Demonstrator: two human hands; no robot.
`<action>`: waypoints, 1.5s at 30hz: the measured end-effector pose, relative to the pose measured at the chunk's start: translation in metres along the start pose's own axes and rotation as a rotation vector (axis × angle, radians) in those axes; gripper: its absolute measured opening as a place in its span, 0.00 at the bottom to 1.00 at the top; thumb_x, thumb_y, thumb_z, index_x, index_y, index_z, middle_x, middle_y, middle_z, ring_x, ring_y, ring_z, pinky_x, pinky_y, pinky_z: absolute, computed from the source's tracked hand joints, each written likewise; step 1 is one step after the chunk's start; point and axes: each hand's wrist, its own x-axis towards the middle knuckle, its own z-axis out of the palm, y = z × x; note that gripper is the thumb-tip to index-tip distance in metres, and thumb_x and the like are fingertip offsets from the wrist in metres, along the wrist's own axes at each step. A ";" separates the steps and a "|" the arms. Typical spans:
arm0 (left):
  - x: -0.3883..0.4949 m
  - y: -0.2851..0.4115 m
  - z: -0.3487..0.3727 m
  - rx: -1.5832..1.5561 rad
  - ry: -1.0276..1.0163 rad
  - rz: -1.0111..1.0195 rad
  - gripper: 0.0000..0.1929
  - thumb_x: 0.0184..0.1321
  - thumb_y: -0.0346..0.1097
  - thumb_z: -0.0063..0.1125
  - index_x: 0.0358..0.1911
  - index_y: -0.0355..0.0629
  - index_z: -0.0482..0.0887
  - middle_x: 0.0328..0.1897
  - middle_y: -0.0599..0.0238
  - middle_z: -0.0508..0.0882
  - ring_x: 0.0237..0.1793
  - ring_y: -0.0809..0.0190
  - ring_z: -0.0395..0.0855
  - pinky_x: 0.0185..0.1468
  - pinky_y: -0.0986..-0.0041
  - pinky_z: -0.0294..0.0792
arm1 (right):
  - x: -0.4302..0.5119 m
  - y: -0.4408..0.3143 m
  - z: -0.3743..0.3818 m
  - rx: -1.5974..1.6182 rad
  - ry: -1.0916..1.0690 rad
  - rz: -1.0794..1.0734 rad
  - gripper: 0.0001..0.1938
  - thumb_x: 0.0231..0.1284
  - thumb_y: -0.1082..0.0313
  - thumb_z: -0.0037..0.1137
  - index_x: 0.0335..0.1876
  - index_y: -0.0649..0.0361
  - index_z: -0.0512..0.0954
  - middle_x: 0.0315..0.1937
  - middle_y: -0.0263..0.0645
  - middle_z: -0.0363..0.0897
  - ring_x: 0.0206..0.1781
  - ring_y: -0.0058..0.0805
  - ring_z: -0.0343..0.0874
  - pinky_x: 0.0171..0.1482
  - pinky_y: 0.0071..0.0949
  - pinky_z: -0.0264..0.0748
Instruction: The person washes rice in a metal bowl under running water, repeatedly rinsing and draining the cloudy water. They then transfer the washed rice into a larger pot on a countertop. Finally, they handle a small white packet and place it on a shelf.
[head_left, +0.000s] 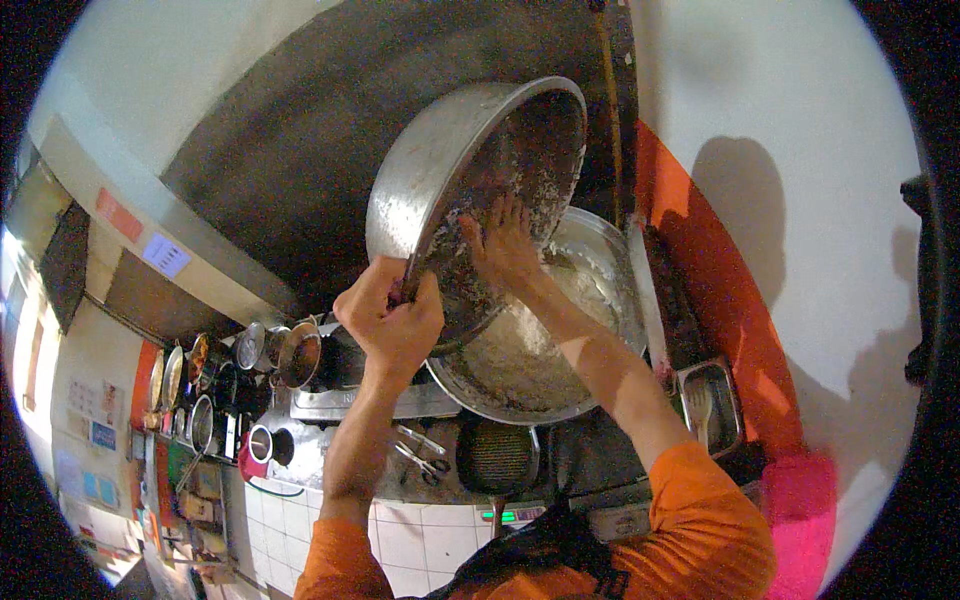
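Observation:
A large metal bowl (427, 165) is tipped on its side, its mouth facing right. My left hand (390, 311) grips its near rim. Inside it, my right hand (506, 251) is held flat, thumb apart, against or close to the inner wall, with nothing held. White grains, perhaps rice, cling to that dark inner surface. Below the bowl's lower edge sits a wide round metal pan (517, 416). A pale heap of grains (536, 330) lies in cloudy liquid within it. The bowl and my right forearm hide part of this pan.
Close in front are a ridged grill pan (499, 457) and scissors (424, 461). A steel container (735, 427) holds a slotted spatula (700, 409) at right. A metal stove (375, 403) stands left of the pan. Several pans (300, 352) line the left side. A dark wall panel (300, 150) rises behind.

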 end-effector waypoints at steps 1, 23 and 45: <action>0.002 -0.001 -0.001 0.005 0.013 0.016 0.09 0.46 0.25 0.68 0.20 0.42 0.78 0.13 0.67 0.74 0.13 0.69 0.69 0.22 0.75 0.62 | 0.002 0.000 -0.002 0.114 0.143 -0.033 0.48 0.78 0.37 0.39 0.72 0.90 0.54 0.76 0.79 0.51 0.83 0.70 0.41 0.82 0.60 0.43; -0.011 0.003 -0.003 0.042 0.068 0.108 0.13 0.47 0.27 0.71 0.18 0.46 0.76 0.12 0.70 0.71 0.12 0.71 0.66 0.21 0.75 0.58 | -0.030 -0.048 -0.012 0.307 -0.104 -0.186 0.33 0.81 0.53 0.30 0.81 0.71 0.52 0.75 0.79 0.53 0.75 0.82 0.56 0.79 0.60 0.54; 0.000 -0.009 0.000 -0.206 0.095 -0.234 0.26 0.62 0.44 0.77 0.17 0.45 0.71 0.18 0.84 0.64 0.24 0.76 0.56 0.27 0.77 0.47 | -0.017 -0.079 -0.112 0.347 0.336 -0.375 0.31 0.79 0.48 0.39 0.78 0.61 0.63 0.77 0.65 0.59 0.77 0.70 0.60 0.76 0.58 0.62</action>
